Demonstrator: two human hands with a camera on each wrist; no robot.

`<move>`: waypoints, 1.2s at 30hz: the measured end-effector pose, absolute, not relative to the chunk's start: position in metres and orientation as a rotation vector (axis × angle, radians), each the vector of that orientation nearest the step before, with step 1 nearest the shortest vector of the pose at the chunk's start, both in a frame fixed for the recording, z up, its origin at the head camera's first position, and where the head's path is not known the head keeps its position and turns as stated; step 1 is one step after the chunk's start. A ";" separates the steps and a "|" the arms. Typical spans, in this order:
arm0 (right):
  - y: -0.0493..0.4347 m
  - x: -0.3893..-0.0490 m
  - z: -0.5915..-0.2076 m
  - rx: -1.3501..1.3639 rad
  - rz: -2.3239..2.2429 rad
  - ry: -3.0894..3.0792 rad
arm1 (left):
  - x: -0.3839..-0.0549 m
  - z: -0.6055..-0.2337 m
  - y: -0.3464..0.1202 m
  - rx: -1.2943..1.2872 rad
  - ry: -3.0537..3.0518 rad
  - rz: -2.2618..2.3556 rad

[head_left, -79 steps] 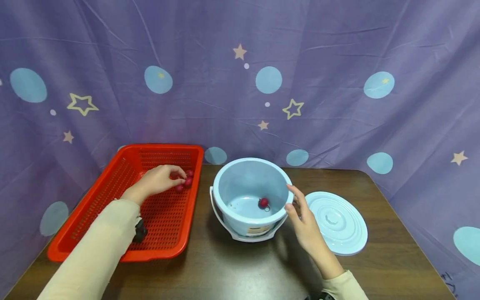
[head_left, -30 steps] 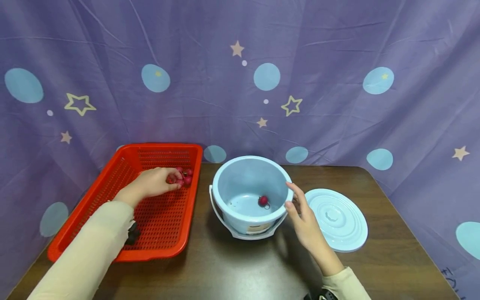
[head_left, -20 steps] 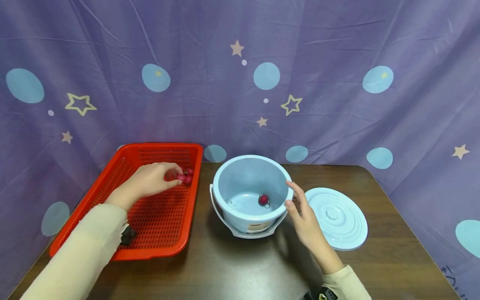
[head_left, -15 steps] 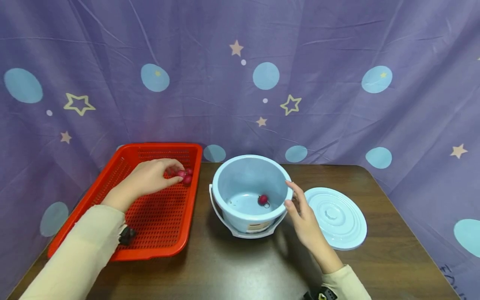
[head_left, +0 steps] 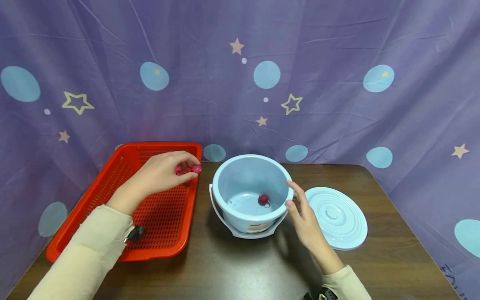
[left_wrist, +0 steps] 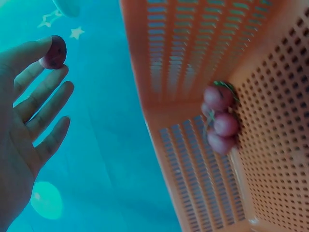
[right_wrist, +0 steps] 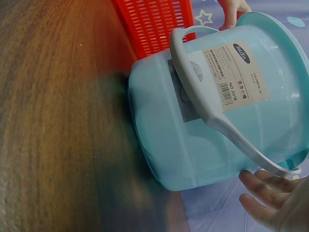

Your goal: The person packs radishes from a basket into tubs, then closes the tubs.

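Left hand (head_left: 159, 173) has risen, pinching a radish (head_left: 196, 168) — more in basket (head_left: 157, 253); one in bucket (head_left: 253, 218).

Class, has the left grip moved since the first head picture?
Yes: against the red basket, the left grip has shifted right and up in view, its pinched radish overlapping the right rim.

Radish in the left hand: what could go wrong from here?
The radish is pinched only at the fingertips of the left hand, so it could slip and drop onto the table between the red basket and the bucket. The right hand is at only one side of the bucket, so a knock might shift it.
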State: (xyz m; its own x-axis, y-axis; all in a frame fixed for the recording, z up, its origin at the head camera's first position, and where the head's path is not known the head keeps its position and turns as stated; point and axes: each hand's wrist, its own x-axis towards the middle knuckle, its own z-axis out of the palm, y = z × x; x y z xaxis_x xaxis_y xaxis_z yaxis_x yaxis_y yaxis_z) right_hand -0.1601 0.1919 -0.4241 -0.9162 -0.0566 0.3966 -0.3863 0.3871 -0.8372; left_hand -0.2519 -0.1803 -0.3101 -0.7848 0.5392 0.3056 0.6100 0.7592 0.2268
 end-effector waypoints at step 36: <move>0.191 -0.162 -0.428 0.373 1.523 -2.342 | -0.226 -0.304 -0.109 -1.280 -2.583 -0.343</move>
